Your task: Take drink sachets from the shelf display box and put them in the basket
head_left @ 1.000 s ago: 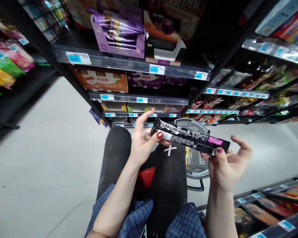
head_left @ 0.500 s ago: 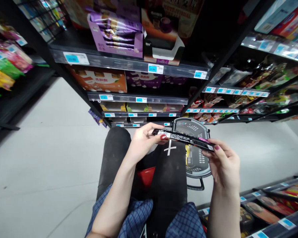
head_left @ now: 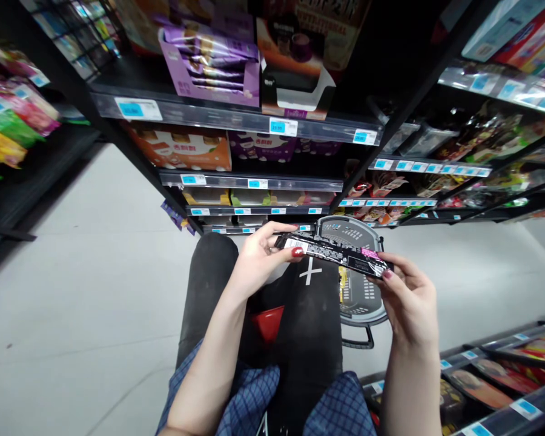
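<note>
Between my two hands a slim black sachet (head_left: pixel 331 252) with a pink patch and a white barcode is held lengthwise above my knees, its printed side facing me. My left hand (head_left: pixel 264 259) pinches the barcode end between thumb and fingers. At the other end, my right hand (head_left: pixel 409 290) grips near the pink patch, thumb in front and fingers behind. Just below and beyond the sachet, a grey shopping basket (head_left: pixel 361 306) stands on the floor with something yellow inside; the sachet and my right hand cover part of it.
Ahead, a black shelf (head_left: pixel 236 115) carries a purple box of sachets (head_left: pixel 213 66) and an open, dark brown carton (head_left: pixel 295 79). Orange multipacks (head_left: pixel 186 148) sit one level lower. Packaged goods (head_left: pixel 485 378) fill a low shelf at the right. Bagged snacks (head_left: pixel 16 121) hang at the left.
My right hand has come inward and its fingers have closed around the sachet's end. The sachet tilted edge-on, then turned its printed face partly back towards me. My left hand's raised finger has folded down.
</note>
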